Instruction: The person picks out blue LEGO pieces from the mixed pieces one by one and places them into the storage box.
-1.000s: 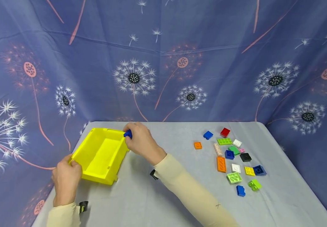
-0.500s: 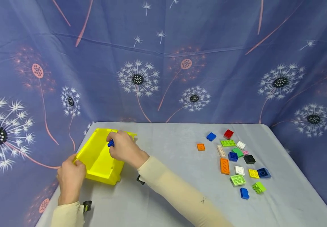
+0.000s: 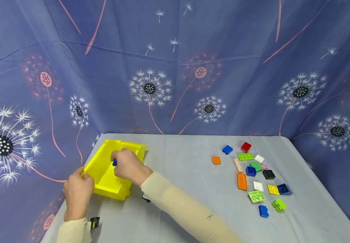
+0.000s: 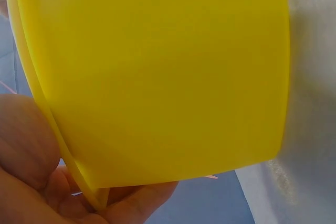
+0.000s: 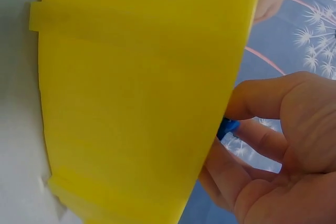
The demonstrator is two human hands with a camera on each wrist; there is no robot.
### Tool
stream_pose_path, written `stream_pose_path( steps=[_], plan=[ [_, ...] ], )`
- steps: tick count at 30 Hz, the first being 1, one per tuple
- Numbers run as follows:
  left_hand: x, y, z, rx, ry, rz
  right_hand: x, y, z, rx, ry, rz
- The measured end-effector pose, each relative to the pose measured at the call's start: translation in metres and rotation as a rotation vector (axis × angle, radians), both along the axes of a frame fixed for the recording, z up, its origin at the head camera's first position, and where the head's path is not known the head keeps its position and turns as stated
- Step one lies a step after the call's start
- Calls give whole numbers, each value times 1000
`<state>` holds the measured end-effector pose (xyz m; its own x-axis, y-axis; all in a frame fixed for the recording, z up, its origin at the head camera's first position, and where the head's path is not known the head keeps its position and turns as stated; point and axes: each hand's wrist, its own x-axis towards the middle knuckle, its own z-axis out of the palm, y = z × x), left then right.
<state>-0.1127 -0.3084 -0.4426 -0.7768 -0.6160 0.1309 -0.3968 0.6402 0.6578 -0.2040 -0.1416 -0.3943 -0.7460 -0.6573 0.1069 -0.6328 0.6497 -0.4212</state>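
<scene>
A yellow plastic bin [image 3: 112,193] stands at the table's left side. My left hand [image 3: 78,193] grips its near left corner, thumb on one side of the rim and fingers on the other, as the left wrist view shows at the yellow wall [image 4: 168,77]. Over the bin's inside, my right hand [image 3: 130,167] pinches a small blue toy brick [image 3: 114,162] between thumb and fingers. In the right wrist view the bin's side wall [image 5: 131,87] partly covers the blue brick [image 5: 228,127] and the fingertips. The hand and forearm hide part of the bin's floor.
Several toy bricks lie scattered on the right of the grey table [image 3: 187,168], among them an orange brick [image 3: 242,181], a red brick [image 3: 246,147] and a black brick [image 3: 268,174]. A dandelion-print curtain [image 3: 175,101] hangs behind the table.
My right hand has moved from the bin's far right rim leftward and toward me, over the bin's inside, with the blue brick still pinched. My left hand keeps its grip on the rim.
</scene>
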Motion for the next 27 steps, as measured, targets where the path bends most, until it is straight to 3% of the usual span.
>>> stream_pose_path(
  steps=[11, 20, 27],
  plan=[
    [0, 0, -1, -25, 20, 2, 4, -7, 0, 5, -7, 23],
    [1, 2, 0, 7, -24, 6, 6, 0, -3, -46, -5, 51],
    [1, 1, 3, 13, -44, 14, 5, 19, 10, -132, 61, 62]
  ],
)
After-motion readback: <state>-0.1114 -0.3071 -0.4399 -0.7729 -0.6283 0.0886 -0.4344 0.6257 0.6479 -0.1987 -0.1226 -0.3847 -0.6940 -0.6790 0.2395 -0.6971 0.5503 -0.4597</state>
